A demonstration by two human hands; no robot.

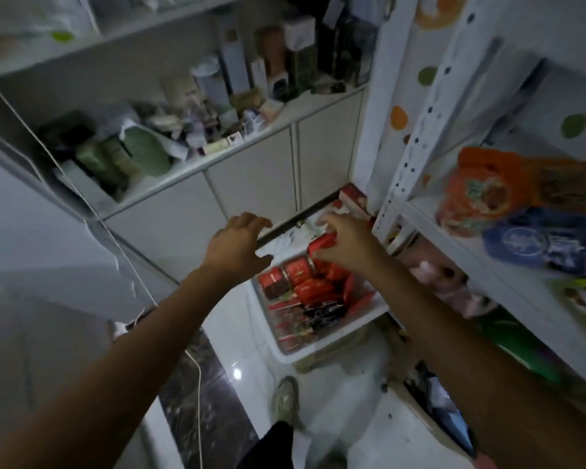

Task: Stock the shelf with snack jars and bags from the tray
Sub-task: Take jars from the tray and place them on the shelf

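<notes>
Tray of red snack packs sits low beside the shelf. Right hand pinches one red pack; left hand hovers spread. Such a thin grip may let it slip

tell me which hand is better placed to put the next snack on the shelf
Right. The right hand grips a red packet over the tray, and the shelf stands on that side. The left hand is at the tray's far corner, away from the shelf.
</notes>
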